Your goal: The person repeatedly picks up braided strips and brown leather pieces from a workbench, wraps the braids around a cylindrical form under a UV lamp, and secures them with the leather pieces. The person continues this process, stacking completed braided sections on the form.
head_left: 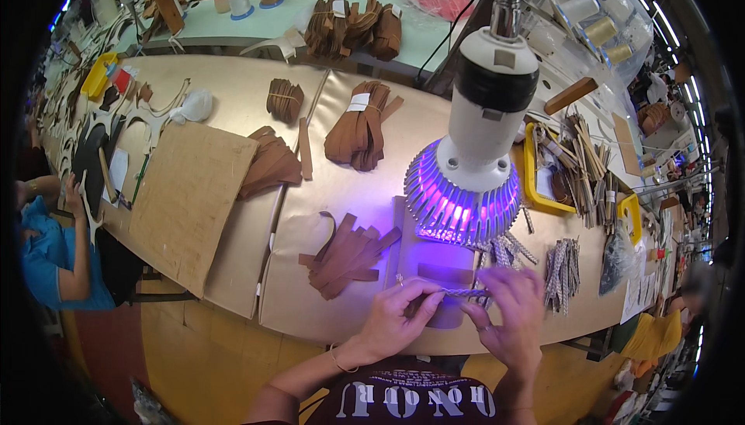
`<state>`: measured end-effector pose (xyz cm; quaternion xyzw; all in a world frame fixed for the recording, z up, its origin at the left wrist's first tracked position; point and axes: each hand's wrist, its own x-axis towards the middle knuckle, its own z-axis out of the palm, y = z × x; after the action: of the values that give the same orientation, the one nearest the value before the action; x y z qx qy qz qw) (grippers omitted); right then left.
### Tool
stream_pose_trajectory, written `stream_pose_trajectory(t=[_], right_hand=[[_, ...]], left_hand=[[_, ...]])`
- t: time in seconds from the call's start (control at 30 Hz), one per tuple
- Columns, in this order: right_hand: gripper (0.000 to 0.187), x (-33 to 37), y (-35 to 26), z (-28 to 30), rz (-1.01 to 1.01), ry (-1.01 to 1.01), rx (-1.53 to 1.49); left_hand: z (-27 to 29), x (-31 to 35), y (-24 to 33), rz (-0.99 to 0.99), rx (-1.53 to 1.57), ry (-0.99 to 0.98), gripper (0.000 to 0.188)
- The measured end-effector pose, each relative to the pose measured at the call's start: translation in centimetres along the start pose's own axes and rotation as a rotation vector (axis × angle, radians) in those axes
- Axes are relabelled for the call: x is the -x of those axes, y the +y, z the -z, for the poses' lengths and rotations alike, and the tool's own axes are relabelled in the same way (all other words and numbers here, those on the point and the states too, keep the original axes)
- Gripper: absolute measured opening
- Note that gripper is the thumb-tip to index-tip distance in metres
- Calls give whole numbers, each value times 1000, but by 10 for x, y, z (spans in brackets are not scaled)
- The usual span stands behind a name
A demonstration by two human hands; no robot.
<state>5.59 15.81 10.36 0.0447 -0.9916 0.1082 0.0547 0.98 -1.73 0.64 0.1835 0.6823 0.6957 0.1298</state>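
Note:
My left hand pinches one end of a grey-and-white braided strip between thumb and fingers. The strip runs sideways under the glowing purple lamp. At its other end is my right hand, thumb and fingers curved around that spot. Motion blurs those fingers, so whether they grip the strip is unclear. Just beyond my hands a flat brown strip lies on a board in the purple light. More braided strips are behind my right hand, partly covered by the lamp and hand.
Loose brown strips fan out to the left, near bundled brown strips. A large tan board lies farther left. On the right are a braided bundle and a yellow tray. A person in blue sits at left.

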Motion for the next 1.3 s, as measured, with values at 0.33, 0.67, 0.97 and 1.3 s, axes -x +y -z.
stream_pose_trajectory(t=[0.33,0.67,0.97,1.3], right_hand=[[13,-18,15,-36,-295,-85,-756],[25,-28,15,-47,-174,-145,-840],[24,-31,17,-59,-210,-120,-856],[27,-33,18,-60,-247,-121,-869]], left_hand=[[-18,-10,-38,-26,-227,366,24],[-1,-15,-40,213,373,220,14],[17,-10,-34,289,703,77,36],[13,-12,-22,271,649,122,44]])
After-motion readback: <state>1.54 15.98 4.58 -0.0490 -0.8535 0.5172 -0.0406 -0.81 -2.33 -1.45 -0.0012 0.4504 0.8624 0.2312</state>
